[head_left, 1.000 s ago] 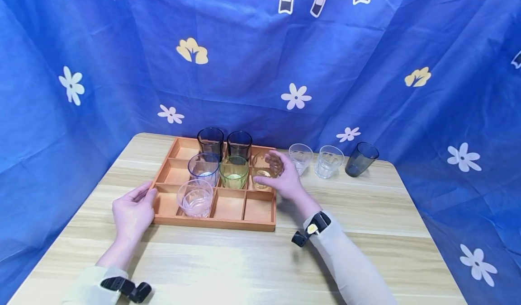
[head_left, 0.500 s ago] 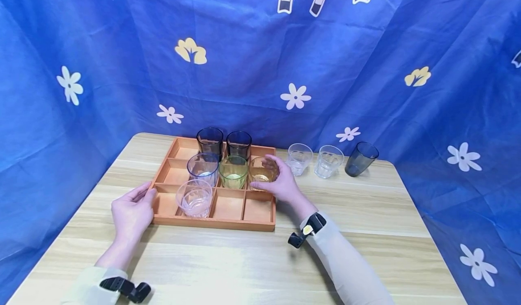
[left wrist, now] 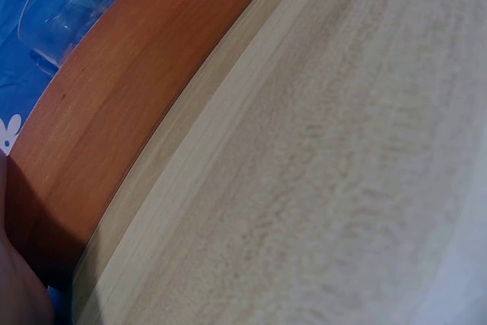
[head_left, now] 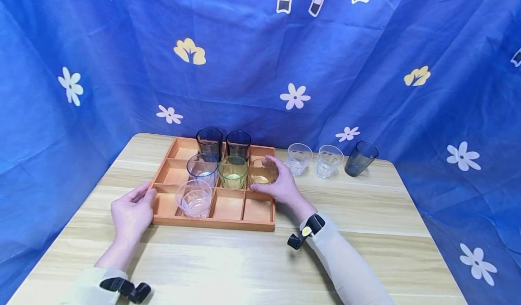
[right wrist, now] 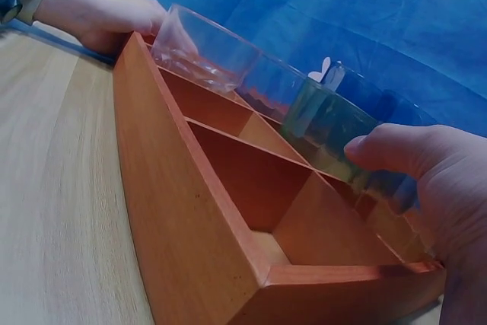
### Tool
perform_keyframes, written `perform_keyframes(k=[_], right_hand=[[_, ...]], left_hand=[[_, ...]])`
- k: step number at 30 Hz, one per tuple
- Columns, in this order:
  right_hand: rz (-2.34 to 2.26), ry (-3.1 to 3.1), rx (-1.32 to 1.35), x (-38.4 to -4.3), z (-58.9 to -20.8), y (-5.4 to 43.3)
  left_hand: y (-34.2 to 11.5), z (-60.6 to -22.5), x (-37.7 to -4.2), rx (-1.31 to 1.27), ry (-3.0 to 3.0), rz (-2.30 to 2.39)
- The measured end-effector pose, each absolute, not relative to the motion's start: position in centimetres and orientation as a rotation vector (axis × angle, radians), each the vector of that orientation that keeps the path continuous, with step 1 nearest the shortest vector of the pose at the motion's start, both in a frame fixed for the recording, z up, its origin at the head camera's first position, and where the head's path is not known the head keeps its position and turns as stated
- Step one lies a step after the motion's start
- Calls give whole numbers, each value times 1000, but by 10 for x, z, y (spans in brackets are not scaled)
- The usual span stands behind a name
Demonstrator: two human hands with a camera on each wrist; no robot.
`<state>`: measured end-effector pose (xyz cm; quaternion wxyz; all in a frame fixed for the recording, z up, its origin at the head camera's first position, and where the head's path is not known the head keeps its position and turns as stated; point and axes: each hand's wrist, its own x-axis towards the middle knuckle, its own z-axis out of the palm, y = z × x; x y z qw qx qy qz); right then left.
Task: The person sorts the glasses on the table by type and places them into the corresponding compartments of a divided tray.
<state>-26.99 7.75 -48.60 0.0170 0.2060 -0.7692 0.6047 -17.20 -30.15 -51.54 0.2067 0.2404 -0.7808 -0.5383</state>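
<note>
A divided wooden tray (head_left: 213,223) holds several glasses. My left hand (head_left: 132,210) grips its left edge near the front corner. At the right end of the middle row, my right hand (head_left: 282,183) holds an amber glass (head_left: 262,175), thumb in front and fingers curled round its far side. Left of it stand a green glass (head_left: 233,174) and a blue-tinted glass (head_left: 202,167). A pinkish clear glass (head_left: 195,201) sits in the front row. Two dark glasses, the left one (head_left: 209,140) and the right one (head_left: 239,142), stand in the back row.
Right of the tray, two clear glasses, one (head_left: 300,159) beside the other (head_left: 328,161), and a dark tumbler (head_left: 361,159) stand on the wooden table (head_left: 366,205). A blue patterned curtain (head_left: 244,70) hangs behind and at both sides.
My right hand has lowered the amber glass slightly, down and left, into the right-hand compartment of the middle row. My left hand stays on the tray edge.
</note>
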Motion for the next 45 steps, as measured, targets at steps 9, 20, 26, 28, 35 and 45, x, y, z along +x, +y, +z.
perform_keyframes(k=[9, 20, 26, 28, 35, 45], right_hand=[[1832, -2435, 642, -273, -491, 83], [1962, -2400, 653, -273, -489, 87], [2052, -2294, 649, -271, -486, 92], [2052, -2272, 649, -271, -487, 94], [2097, -2195, 639, -271, -489, 106], [2063, -2169, 508, -270, -481, 123]], left_hand=[[-300, -514, -173, 669, -2172, -1503], [-301, -513, -173, 674, -2161, -1528], [-301, -514, -173, 668, -2159, -1529], [-301, -514, -173, 662, -2164, -1524], [-301, -513, -172, 680, -2192, -1502], [-301, -513, -171, 689, -2202, -1490]])
